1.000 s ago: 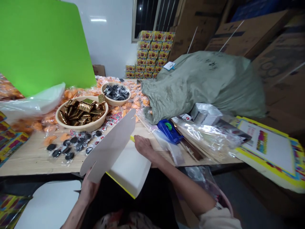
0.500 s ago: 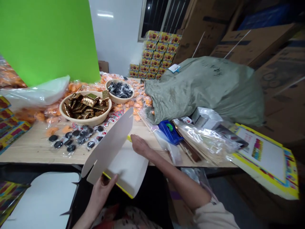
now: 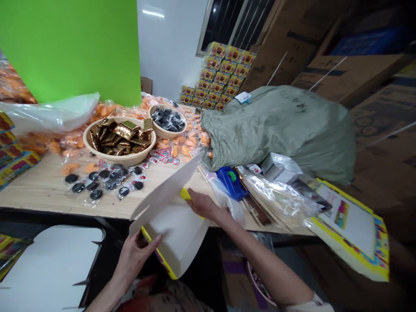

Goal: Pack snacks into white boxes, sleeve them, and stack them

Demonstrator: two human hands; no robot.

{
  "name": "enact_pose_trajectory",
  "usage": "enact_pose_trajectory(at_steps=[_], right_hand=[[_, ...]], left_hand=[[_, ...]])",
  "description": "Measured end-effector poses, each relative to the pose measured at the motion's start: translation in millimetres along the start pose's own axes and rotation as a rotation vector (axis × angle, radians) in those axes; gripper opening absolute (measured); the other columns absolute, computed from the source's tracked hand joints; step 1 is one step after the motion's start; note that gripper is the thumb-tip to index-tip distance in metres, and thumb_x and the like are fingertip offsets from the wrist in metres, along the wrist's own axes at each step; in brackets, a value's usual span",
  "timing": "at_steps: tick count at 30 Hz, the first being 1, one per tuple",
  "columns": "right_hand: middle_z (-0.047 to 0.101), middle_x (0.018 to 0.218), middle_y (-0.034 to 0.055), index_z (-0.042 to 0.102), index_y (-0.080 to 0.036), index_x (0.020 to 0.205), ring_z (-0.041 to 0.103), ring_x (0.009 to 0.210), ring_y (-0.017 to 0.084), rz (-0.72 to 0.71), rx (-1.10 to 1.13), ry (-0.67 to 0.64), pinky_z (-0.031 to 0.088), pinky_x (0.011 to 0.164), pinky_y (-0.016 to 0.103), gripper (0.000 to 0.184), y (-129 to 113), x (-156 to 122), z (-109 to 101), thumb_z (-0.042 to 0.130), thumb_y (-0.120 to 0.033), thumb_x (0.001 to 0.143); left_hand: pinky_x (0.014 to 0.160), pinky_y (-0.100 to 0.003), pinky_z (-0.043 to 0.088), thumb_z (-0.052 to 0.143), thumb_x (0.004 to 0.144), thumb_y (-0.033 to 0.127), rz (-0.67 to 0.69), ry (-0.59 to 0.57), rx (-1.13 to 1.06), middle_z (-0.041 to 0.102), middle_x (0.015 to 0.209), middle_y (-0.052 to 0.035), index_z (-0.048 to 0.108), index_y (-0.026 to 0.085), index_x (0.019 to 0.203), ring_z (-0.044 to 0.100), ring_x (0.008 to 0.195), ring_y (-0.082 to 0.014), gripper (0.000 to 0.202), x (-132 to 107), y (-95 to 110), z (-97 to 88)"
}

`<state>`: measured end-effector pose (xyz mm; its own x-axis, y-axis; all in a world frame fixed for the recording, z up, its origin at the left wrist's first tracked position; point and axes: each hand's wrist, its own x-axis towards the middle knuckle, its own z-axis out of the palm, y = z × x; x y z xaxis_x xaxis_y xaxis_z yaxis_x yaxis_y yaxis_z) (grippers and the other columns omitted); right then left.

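A white cardboard box blank (image 3: 175,225) with yellow printed edges hangs half folded over the front edge of the wooden table (image 3: 42,190). My left hand (image 3: 136,255) grips its near lower edge, thumb on the white inner face. At the far side, by the yellow corner, my right hand (image 3: 204,207) presses down on the card, fingers closed on the fold. One flap stands up at a slant between both hands.
A bowl of gold-wrapped sweets (image 3: 119,139) and a bowl of black ones (image 3: 167,120) stand behind. Loose black sweets (image 3: 97,182) lie near the edge. A blue tape dispenser (image 3: 231,181), clear bags (image 3: 279,195), a grey-green sack (image 3: 276,125), flat box blanks (image 3: 354,225) lie right. White card (image 3: 48,268) lies lower left.
My left hand slid from under the flap to the box's near edge. The box and both hands shifted right, and the flap leaned lower. The view turned a little leftward.
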<state>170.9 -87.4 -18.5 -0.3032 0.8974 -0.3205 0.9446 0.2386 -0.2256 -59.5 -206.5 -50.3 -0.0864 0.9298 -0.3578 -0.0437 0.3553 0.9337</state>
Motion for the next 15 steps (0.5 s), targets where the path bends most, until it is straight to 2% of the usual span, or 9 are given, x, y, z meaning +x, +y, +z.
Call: enact_pose_trajectory(at_steps=[2, 5, 9, 12, 15], right_hand=[[0.068, 0.118, 0.0158, 0.055, -0.013, 0.122, 0.065, 0.108, 0.027, 0.020, -0.024, 0.008, 0.048, 0.086, 0.036, 0.034, -4.2, 2.4, 0.3, 0.037, -0.027, 0.097], [0.069, 0.115, 0.0151, 0.059, -0.014, 0.114, 0.065, 0.108, 0.027, 0.049, -0.060, 0.039, 0.047, 0.086, 0.035, 0.030, -7.3, 10.1, -3.2, 0.040, -0.024, 0.094], [0.070, 0.107, 0.0136, 0.065, -0.016, 0.103, 0.065, 0.105, 0.028, 0.066, -0.091, 0.040, 0.047, 0.084, 0.034, 0.023, -8.2, 22.9, -3.6, 0.051, -0.022, 0.086], [0.067, 0.112, 0.0157, 0.062, -0.015, 0.109, 0.063, 0.107, 0.027, 0.072, -0.102, 0.051, 0.046, 0.086, 0.034, 0.028, -11.0, 26.7, 6.9, 0.046, -0.014, 0.087], [0.062, 0.120, 0.0190, 0.055, -0.013, 0.121, 0.059, 0.114, 0.027, 0.077, -0.108, 0.084, 0.044, 0.092, 0.036, 0.037, -13.8, 23.0, 21.5, 0.033, -0.010, 0.092]], left_hand=[[0.082, -0.035, 0.060, 0.081, 0.052, 0.057, -0.015, -0.020, -0.031, 0.077, 0.097, -0.0101, 0.071, 0.014, 0.094, 0.072, 0.093, -0.0311, 0.061, -1.6, 5.1, 0.6], [0.083, -0.036, 0.060, 0.080, 0.055, 0.055, 0.011, -0.021, -0.003, 0.077, 0.096, -0.0094, 0.071, 0.015, 0.095, 0.072, 0.093, -0.0313, 0.057, -2.0, 3.8, -0.4], [0.095, -0.036, 0.055, 0.078, 0.064, 0.050, 0.147, 0.017, 0.128, 0.076, 0.102, -0.0087, 0.071, 0.017, 0.105, 0.067, 0.106, -0.0304, 0.053, -0.1, -10.1, -2.2], [0.095, -0.035, 0.054, 0.076, 0.067, 0.047, 0.178, 0.009, 0.098, 0.073, 0.110, -0.0082, 0.068, 0.018, 0.115, 0.066, 0.109, -0.0291, 0.057, 0.6, -14.9, -0.5], [0.086, -0.035, 0.059, 0.078, 0.063, 0.049, 0.093, 0.019, 0.018, 0.076, 0.101, -0.0086, 0.071, 0.015, 0.105, 0.070, 0.099, -0.0299, 0.055, 1.2, -8.8, 1.3]])
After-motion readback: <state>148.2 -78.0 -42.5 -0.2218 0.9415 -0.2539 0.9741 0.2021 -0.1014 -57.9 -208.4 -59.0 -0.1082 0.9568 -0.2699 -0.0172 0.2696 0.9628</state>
